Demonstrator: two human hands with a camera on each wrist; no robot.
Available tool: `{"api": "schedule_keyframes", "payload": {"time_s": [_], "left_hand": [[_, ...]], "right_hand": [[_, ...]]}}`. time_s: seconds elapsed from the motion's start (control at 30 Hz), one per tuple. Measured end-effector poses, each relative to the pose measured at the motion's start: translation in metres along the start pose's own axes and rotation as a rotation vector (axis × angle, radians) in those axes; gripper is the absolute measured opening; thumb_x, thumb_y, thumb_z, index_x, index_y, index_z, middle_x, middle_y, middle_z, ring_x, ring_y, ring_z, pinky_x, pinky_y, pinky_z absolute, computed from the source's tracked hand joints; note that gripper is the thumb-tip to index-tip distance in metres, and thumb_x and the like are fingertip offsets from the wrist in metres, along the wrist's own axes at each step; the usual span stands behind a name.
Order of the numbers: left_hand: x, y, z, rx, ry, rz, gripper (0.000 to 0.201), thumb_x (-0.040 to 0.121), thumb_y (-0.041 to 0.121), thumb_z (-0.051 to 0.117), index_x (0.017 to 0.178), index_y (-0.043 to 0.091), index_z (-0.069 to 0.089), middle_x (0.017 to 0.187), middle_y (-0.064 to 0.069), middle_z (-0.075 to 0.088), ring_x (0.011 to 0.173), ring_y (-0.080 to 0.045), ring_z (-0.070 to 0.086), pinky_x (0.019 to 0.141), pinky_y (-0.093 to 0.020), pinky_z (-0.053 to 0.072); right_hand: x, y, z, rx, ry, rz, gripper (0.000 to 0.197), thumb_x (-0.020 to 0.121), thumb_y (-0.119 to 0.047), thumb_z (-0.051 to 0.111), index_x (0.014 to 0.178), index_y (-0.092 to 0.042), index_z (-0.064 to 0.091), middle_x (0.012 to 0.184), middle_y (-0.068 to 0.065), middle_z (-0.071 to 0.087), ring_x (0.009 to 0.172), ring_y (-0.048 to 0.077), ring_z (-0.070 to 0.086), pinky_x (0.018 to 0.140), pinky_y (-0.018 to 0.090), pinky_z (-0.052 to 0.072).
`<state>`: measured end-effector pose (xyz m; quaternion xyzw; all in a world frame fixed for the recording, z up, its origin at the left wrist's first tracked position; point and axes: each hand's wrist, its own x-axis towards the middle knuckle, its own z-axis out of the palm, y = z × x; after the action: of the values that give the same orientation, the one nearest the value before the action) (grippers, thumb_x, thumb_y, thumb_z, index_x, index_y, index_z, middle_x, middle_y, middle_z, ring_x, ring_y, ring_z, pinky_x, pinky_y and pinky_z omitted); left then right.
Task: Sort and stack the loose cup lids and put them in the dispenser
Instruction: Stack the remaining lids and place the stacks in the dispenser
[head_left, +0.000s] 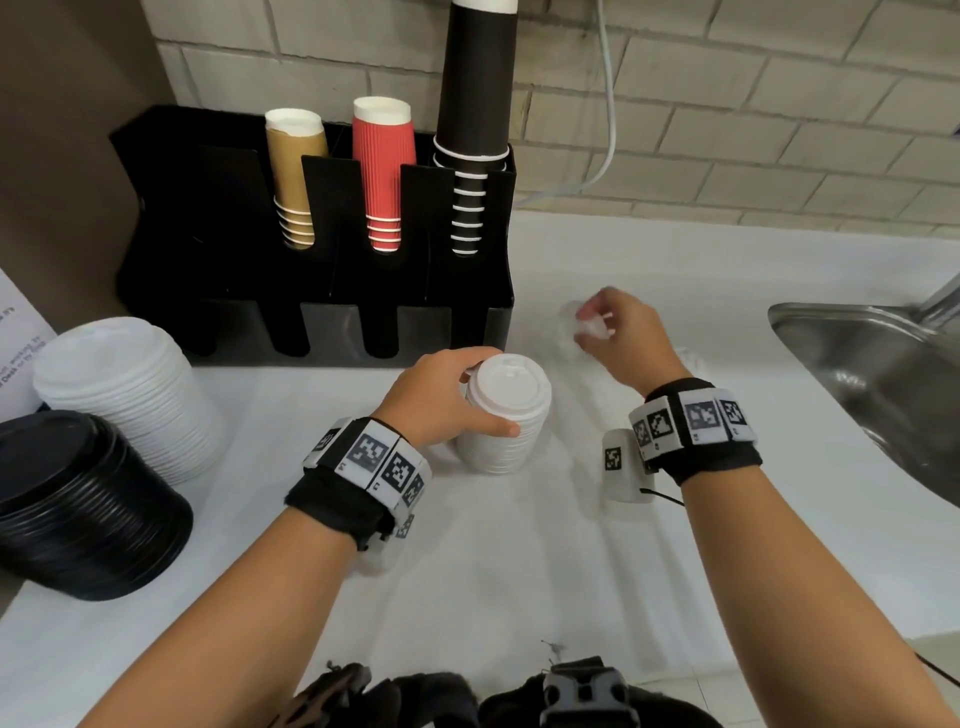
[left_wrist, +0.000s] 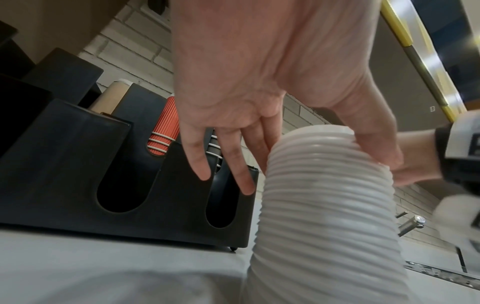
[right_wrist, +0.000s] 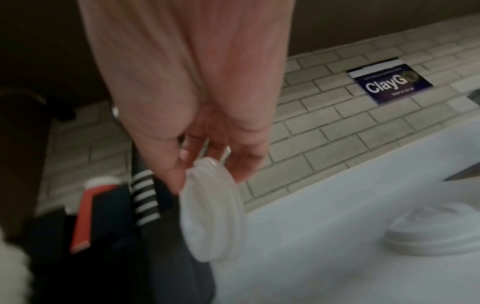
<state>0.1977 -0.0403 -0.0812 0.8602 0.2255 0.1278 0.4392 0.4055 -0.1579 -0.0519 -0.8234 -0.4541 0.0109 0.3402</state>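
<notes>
Two hands (head_left: 441, 400) (head_left: 621, 338); white lids (head_left: 506, 410)

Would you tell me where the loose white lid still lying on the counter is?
In the right wrist view, the loose white lid lies flat on the counter, right of the lid held by the right hand.

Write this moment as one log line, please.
left hand: steadies white lid stack | right hand: holds loose lid | dispenser: lid slots empty
</notes>
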Motion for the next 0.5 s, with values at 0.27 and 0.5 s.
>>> {"api": "schedule_keyframes", "payload": {"time_s": [0.27,0.5], "left_hand": [[-0.001,0.0,0.001,-0.023,0.005,0.005,0.073,0.058,0.038,0.091,0.124,0.039,0.059,0.11,0.02,0.066,0.105,-0.005,0.058,0.097,-0.038,0.049],[-0.004,0.0,0.003,-0.046,0.02,0.0,0.075,0.059,0.035,0.09,0.126,0.036,0.056,0.113,0.018,0.063,0.106,-0.006,0.057,0.098,-0.039,0.049]], "right_hand": [[-0.02,-0.036,0.002,0.622,-0.259,0.082,0.021,0.099,-0.004,0.044,0.106,-0.019,0.056,0.089,0.005,0.055,0.074,0.012,0.051,0.069,0.025,0.042],[-0.033,-0.035,0.015,0.399,-0.336,-0.015,0.023,0.094,-0.017,0.059,0.116,-0.023,0.061,0.121,-0.001,0.061,0.107,0.017,0.06,0.09,0.027,0.048]]}}
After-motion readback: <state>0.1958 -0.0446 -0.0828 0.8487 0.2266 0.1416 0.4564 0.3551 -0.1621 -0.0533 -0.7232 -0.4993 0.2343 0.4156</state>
